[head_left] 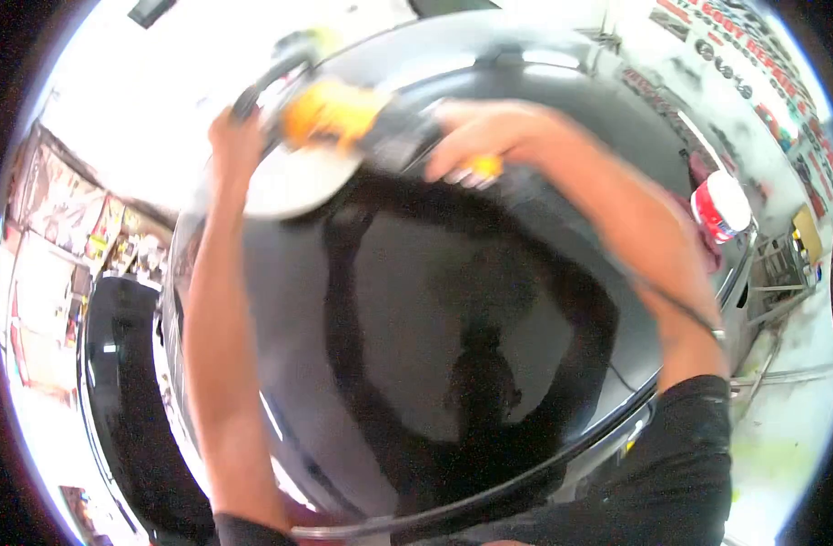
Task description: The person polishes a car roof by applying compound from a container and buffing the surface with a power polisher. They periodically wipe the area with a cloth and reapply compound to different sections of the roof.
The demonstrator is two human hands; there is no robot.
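A yellow and black power polisher (333, 111), blurred by motion, is held over a glossy black car panel (416, 291). Its round white pad (302, 185) lies against the panel toward the far left. My left hand (237, 138) is closed around the dark front handle of the machine. At the rear, my right hand (484, 136) wraps the body grip, fingers curled underneath. The panel mirrors my arms and head.
A white and red tub (722, 207) stands at the panel's right edge beside a dark red cloth (698, 173). Another black car part (121, 364) is at left. A grey metal stand (780, 268) is on the right. A thin dark cord (676, 305) runs by my right forearm.
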